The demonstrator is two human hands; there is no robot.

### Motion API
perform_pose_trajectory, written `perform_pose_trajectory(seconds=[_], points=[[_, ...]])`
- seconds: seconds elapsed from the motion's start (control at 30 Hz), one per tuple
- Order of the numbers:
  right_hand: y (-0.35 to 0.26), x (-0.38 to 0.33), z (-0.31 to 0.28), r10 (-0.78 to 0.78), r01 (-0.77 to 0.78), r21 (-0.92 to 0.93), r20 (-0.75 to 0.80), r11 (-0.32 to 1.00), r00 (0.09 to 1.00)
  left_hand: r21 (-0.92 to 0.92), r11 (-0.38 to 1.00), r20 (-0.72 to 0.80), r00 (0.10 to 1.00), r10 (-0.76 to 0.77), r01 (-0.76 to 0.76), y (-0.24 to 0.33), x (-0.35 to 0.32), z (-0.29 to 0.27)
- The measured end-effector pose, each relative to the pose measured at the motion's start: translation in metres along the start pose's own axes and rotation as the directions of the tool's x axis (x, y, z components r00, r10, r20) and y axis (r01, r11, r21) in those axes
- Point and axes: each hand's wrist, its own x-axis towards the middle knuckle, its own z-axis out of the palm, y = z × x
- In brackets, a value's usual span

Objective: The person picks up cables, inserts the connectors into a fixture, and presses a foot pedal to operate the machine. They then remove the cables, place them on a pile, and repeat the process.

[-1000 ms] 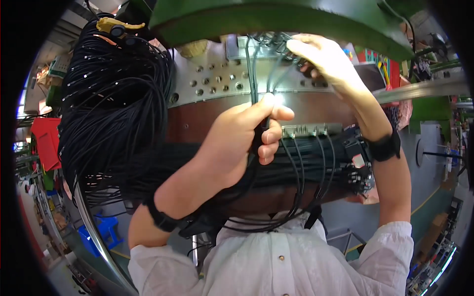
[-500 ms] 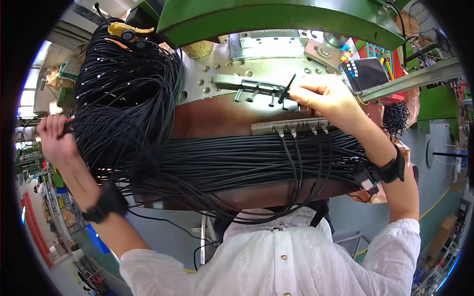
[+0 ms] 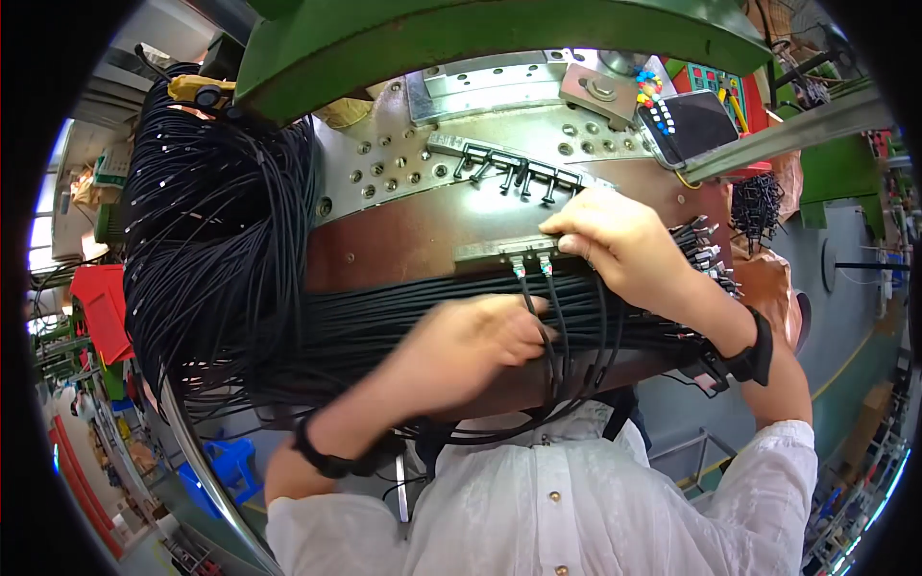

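Note:
A grey metal fixture bar (image 3: 483, 252) lies on the brown bench surface, with white-tipped connectors of black cables (image 3: 555, 322) seated along its near edge. My right hand (image 3: 624, 245) is over the bar's right part, thumb and forefinger pinched together; what they grip is hidden. Low over the cables, my left hand (image 3: 475, 346) has curled fingers beside the hanging cables, blurred, and what is in it cannot be made out. Farther back rests a second metal bar (image 3: 451, 144), holding a row of black moulded pieces (image 3: 519, 173) with projecting pins.
A large heap of black cables (image 3: 206, 211) fills the left side, and a thick bundle (image 3: 375, 312) runs across the front. The green machine beam (image 3: 480, 58) overhangs the back. A phone (image 3: 696, 130) and metal rail (image 3: 788, 134) are at right; a red bin (image 3: 101, 307) stands far left.
My left hand has come from the far left to the cables in the middle. My right hand has left the second bar, now lying farther back, and moved down onto the fixture bar.

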Motion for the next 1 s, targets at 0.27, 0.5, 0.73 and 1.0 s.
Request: perform_pose_trajectory(seconds=[0.27,0.5,0.73,1.0], points=[[0.078,0.108,-0.008,-0.417,0.296,-0.483,-0.164,0.824,0.894,-0.622,0.783,-0.133,0.987,-0.087,-0.015,0.084,0.083,-0.03],[0.077,0.112,-0.009,-0.409,0.254,-0.553,-0.175,0.793,0.896,-0.736,0.666,0.276,0.953,0.124,0.126,0.081,0.153,-0.107],[0.086,0.109,-0.008,-0.389,0.185,-0.673,-0.165,0.716,0.906,0.988,0.077,0.035,0.679,0.734,-0.134,0.062,0.141,-0.149],[0.089,0.106,-0.009,-0.279,0.088,-0.697,-0.165,0.712,0.946,0.859,-0.128,0.341,0.367,0.865,-0.496,0.059,0.164,-0.12]])
